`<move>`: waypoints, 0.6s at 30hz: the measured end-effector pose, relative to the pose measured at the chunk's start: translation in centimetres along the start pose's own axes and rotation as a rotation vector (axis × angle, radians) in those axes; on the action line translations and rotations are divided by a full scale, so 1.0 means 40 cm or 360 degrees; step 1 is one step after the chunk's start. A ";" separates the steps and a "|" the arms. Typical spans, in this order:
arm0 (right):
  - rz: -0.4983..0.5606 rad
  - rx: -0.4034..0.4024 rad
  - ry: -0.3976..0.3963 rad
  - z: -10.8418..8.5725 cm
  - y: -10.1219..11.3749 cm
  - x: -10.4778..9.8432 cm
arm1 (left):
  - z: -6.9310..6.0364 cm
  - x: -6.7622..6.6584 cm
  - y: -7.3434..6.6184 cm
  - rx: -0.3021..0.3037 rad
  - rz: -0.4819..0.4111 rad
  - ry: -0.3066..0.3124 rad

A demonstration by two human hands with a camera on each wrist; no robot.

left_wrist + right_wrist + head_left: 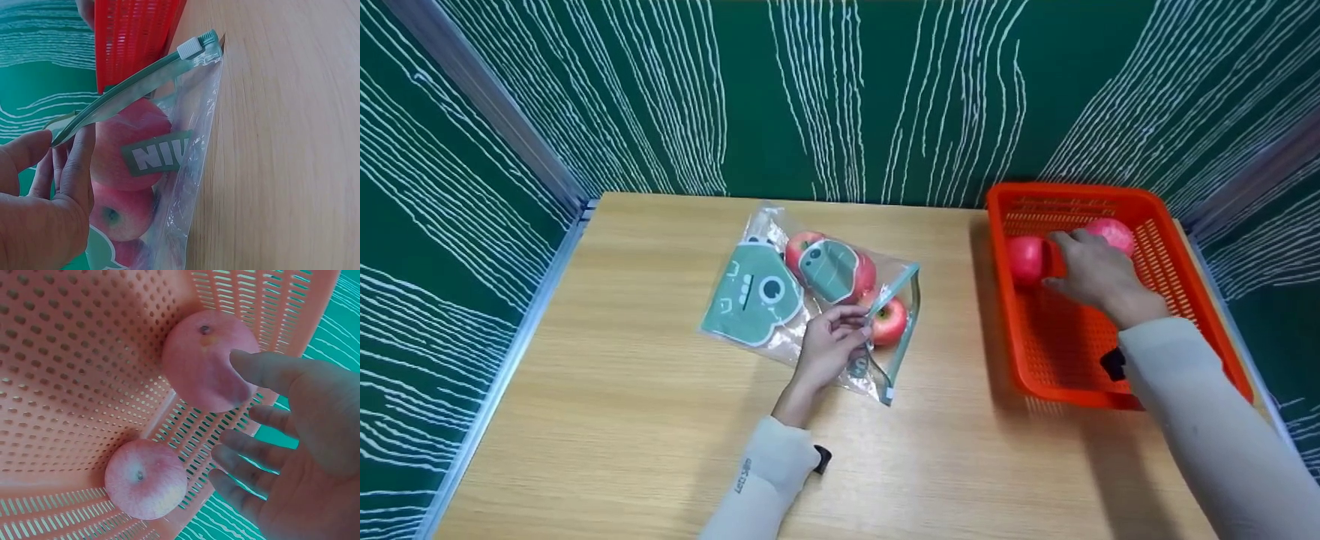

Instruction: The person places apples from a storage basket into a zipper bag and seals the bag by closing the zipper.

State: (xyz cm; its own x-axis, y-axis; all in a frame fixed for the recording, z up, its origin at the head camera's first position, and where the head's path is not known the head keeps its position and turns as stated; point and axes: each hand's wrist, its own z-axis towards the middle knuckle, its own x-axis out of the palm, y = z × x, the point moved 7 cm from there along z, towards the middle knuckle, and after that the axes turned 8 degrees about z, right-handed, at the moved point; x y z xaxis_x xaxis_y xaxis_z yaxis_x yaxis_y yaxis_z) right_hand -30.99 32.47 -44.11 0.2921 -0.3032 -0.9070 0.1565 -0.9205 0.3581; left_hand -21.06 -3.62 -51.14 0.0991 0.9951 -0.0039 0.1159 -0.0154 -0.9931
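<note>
A clear zip bag [769,337] with green cartoon prints lies on the table, several red apples [121,216] inside it. My left hand [831,341] pinches the edge of its parted mouth between thumb and fingers; the white slider [189,48] sits near one end of the green zip strip. One apple [889,321] lies just within the mouth. Over the orange-red basket [1011,330], my right hand [1091,271] reaches in with fingers spread. Two apples are in there: one [208,363] beside the thumb, the other [146,479] a little apart from the fingertips.
The wooden table [607,375] meets green walls [877,97] with white wavy lines at the back and sides. The basket stands at the table's right end, with its tall slotted sides around the right hand. Bare wood lies between bag and basket.
</note>
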 end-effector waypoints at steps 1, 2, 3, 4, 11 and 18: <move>-0.0005 0.0004 0.0005 0.004 -0.001 0.002 | 0.001 0.000 0.000 0.0003 0.0000 0.0000; -0.0011 0.0007 0.0009 0.008 -0.002 0.003 | 0.001 0.001 0.001 0.0007 0.0001 0.0000; -0.0015 0.0011 0.0008 0.013 -0.002 0.005 | 0.002 0.001 0.001 0.0010 0.0001 -0.0001; -0.0026 0.0011 0.0006 0.019 -0.001 0.007 | 0.002 0.001 0.002 0.0011 -0.0004 0.0001; -0.0078 0.0014 0.0006 0.053 -0.001 0.024 | 0.003 0.002 0.003 0.0004 -0.0027 0.0011; -0.0043 0.0021 0.0013 0.067 -0.003 0.035 | 0.002 0.000 0.004 -0.0029 -0.0035 0.0005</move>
State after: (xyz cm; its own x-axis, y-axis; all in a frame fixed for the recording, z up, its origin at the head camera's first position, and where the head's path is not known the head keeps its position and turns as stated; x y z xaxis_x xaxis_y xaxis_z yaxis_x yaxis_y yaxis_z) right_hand -33.13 31.50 -46.02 0.2955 -0.2765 -0.9145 0.1518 -0.9315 0.3306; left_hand -21.10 -3.61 -51.32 0.0991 0.9949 0.0182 0.1360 0.0046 -0.9907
